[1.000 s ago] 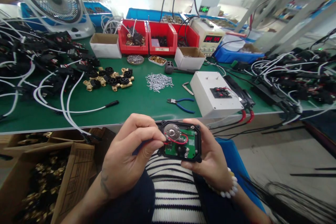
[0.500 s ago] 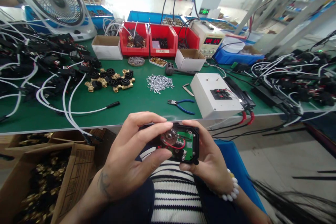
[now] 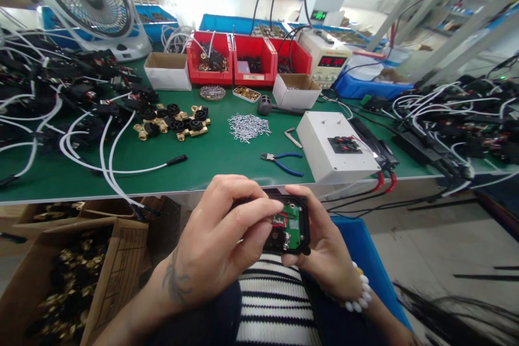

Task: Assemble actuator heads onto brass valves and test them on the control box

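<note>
Before the near edge of the green bench (image 3: pixel 227 165), in the head view, we find the black housing (image 3: pixel 305 221) held between both hands over the lap; we take it as the centre of our clock. From 3 o'clock, the right hand (image 3: pixel 326 246) grips it by the rim, fingers on the far side and thumb on the near side. From 9 o'clock, the left hand (image 3: pixel 227 232) reaches across, fingers drawn together and curled towards the thumb; it covers the left part of the housing, and we cannot tell whether it pinches anything. Inside, we note a green circuit board (image 3: pixel 298 221) and a red wire (image 3: pixel 279 223), the latter just beside the left fingertips.

At 12 o'clock on the bench we record blue-handled pliers (image 3: pixel 276 158); at 1 o'clock, a pale box (image 3: pixel 320 143). At 11 o'clock lies a loose pile of metal clips (image 3: pixel 248 128), with red bins (image 3: pixel 265 77) standing beyond. At 10 o'clock we see brass fittings (image 3: pixel 163 125) with black caps. Between 8 and 9 o'clock, below the bench, sits a carton (image 3: pixel 117 259) of brass and black pieces (image 3: pixel 65 281).
</note>
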A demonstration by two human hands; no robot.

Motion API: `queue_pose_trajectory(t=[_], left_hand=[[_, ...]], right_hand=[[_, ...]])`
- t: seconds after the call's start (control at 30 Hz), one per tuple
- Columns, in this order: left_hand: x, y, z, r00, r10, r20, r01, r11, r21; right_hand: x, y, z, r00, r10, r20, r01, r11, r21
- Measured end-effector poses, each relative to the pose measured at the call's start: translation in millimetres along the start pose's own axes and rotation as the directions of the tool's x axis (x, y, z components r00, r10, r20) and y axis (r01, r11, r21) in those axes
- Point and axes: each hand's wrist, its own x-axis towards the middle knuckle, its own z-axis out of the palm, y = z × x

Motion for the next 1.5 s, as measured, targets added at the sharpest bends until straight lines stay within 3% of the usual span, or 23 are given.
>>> queue_pose_trajectory(t=[0.37,0.6,0.7,0.77,0.87,0.97,1.07,1.13,1.2,1.27,1.33,1.4,1.5], left_hand=[[0.5,1.5,0.9,0.999,-0.054,-0.009,0.053,0.999,-0.004],[0.6,1.4,0.8,0.983,-0.183,0.032,0.184,0.981,-0.055],[2.7,-8.9,7.3,0.967,-0.256,0.023,0.257,0.964,-0.075],[3.8,-27.0,15.0,0.948,-0.320,-0.004,0.319,0.947,-0.048],[5.0,-73.2,22.4,0.894,-0.443,-0.064,0.448,0.891,0.081],[8.0,-130.6,16.6,0.811,-0.526,-0.256,0.575,0.797,0.184],[12.4,-180.0,3.7,0.698,-0.594,-0.400,0.708,0.658,0.257],[14.4,-201.5,-2.6,0.646,-0.645,-0.409,0.761,0.585,0.281],[14.4,-211.3,-5.2,0.620,-0.679,-0.392,0.784,0.546,0.295],[12.4,-209.3,-4.7,0.620,-0.688,-0.376,0.784,0.542,0.301],[9.0,-196.1,-2.1,0.643,-0.675,-0.363,0.766,0.572,0.293],[5.2,-172.6,1.8,0.685,-0.645,-0.339,0.727,0.634,0.262],[1.8,-123.2,8.0,0.778,-0.578,-0.248,0.621,0.766,0.166]], right_hand=[[-1.7,1.6,1.2,0.997,0.067,0.031,-0.067,0.998,-0.013],[-4.5,5.0,-2.8,0.997,0.042,0.061,-0.037,0.995,-0.090],[8.0,12.3,-4.7,0.994,0.031,0.107,-0.014,0.988,-0.153],[25.1,22.0,-4.5,0.991,0.068,0.118,-0.050,0.988,-0.147],[56.4,41.4,-2.9,0.984,0.175,0.038,-0.174,0.984,-0.046],[79.9,58.8,-5.1,0.950,0.285,-0.130,-0.293,0.955,-0.048],[87.8,67.3,-11.9,0.923,0.309,-0.228,-0.374,0.858,-0.351],[85.8,67.4,-16.2,0.924,0.302,-0.235,-0.382,0.731,-0.566],[80.2,64.3,-18.4,0.929,0.283,-0.240,-0.369,0.641,-0.673],[72.6,59.3,-18.2,0.943,0.213,-0.255,-0.332,0.644,-0.690],[64.2,53.8,-16.1,0.961,0.110,-0.254,-0.250,0.739,-0.626],[56.3,48.4,-13.2,0.972,0.064,-0.225,-0.167,0.865,-0.474],[47.3,40.9,-9.0,0.984,0.126,-0.122,-0.143,0.980,-0.136]])
